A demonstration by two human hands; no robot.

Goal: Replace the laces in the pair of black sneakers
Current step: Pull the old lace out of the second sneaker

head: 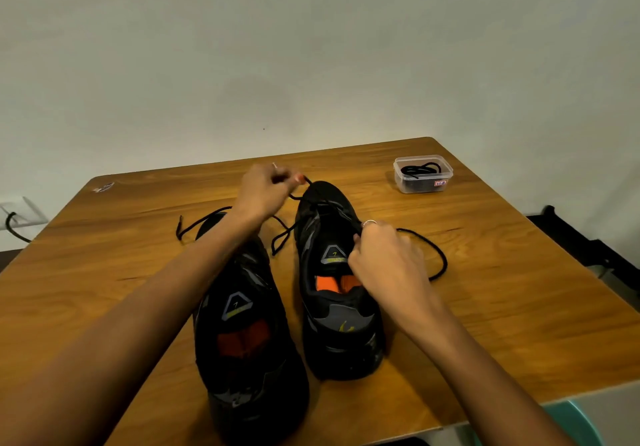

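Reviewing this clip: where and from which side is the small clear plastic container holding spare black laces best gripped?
Grip the small clear plastic container across its two short side walls, coming down from above. It stands upright and open-topped near the wooden table's far right corner, with nothing crowding it; the right hand is nearer.

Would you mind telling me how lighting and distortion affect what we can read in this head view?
Head view: dim warm light; the near sneaker is murky; wide-angle bowing curves the table edges; the left hand is slightly blurred.
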